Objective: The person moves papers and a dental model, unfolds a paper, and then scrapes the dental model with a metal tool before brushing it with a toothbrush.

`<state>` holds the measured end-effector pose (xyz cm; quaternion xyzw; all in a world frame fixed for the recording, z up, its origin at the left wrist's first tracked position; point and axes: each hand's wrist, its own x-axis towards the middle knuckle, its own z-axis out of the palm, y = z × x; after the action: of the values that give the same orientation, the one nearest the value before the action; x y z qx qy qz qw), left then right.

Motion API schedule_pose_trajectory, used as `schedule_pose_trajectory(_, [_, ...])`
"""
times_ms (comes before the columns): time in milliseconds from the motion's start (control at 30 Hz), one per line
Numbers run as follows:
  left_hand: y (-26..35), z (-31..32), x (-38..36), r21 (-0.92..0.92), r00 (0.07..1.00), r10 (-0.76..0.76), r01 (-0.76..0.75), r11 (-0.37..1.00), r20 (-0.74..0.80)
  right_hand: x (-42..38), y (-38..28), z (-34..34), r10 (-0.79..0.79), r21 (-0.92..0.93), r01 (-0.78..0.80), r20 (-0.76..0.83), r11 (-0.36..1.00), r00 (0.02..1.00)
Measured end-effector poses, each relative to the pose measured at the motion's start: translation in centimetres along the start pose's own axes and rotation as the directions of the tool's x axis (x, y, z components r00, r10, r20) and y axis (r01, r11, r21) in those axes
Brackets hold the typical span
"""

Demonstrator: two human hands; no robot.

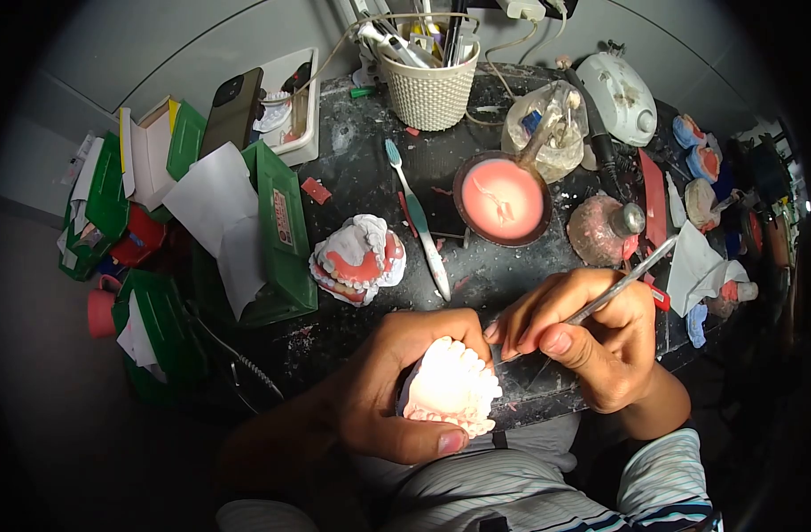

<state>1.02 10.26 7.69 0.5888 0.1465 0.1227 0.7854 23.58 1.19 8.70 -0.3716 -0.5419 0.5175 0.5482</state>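
Observation:
Gripped in my left hand (379, 381) is a plaster dental model (450, 386) with a row of teeth, washed out by bright light. My left thumb lies along its lower edge and the fingers curl over its far side. A slim metal wax carver (607, 295) is held in my right hand (596, 341), pinched like a pen between thumb and fingers. The tool's working end points left, close to the model's right side; whether it touches cannot be made out. Another plaster model with pink wax (356, 262) rests on the bench beyond my left hand.
Beyond my hands stand a pan of melted pink wax (503, 199), a toothbrush (417, 217), a metal-topped burner (605, 230) and a woven tool cup (430, 89). Green boxes (286, 235) crowd the left side. Pink wax sheets (654, 197) and white paper (702, 270) lie at right.

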Motion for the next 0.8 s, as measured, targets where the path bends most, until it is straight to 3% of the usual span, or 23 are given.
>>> schedule_pose_trajectory(167, [-0.5, 0.1, 0.0, 0.148, 0.993, 0.101, -0.093, 0.985, -0.052, 0.0, -0.1, 0.3, 0.013, -0.007, -0.013, -0.04, 1.0, 0.999])
schedule_pose_trajectory(267, [0.0, 0.3, -0.1, 0.301, 0.99, 0.093, -0.058, 0.952, -0.102, 0.1, 0.1, 0.7, -0.099, -0.009, 0.099, -0.094, 0.995, 0.991])
schedule_pose_trajectory(367, [-0.7, 0.6, -0.1, 0.373, 0.972, 0.19, -0.126, 0.919, -0.14, 0.2, -0.1, 0.7, -0.245, -0.34, 0.228, -0.008, 0.912, 0.969])
schedule_pose_trajectory(500, [-1.3, 0.9, 0.0, 0.282, 0.957, 0.207, -0.145, 0.948, -0.203, 0.0, 0.3, 0.9, -0.248, -0.309, 0.223, -0.044, 0.925, 0.968])
schedule_pose_trajectory(667, [-0.6, 1.0, -0.1, 0.136, 0.97, 0.063, -0.031, 0.99, -0.233, 0.2, 0.4, 0.9, -0.261, -0.303, 0.234, -0.05, 0.924, 0.964])
schedule_pose_trajectory(800, [-1.3, 0.6, 0.0, 0.144, 0.972, 0.108, -0.079, 0.986, -0.209, 0.3, 0.4, 0.8, -0.271, -0.332, 0.246, -0.029, 0.91, 0.962])
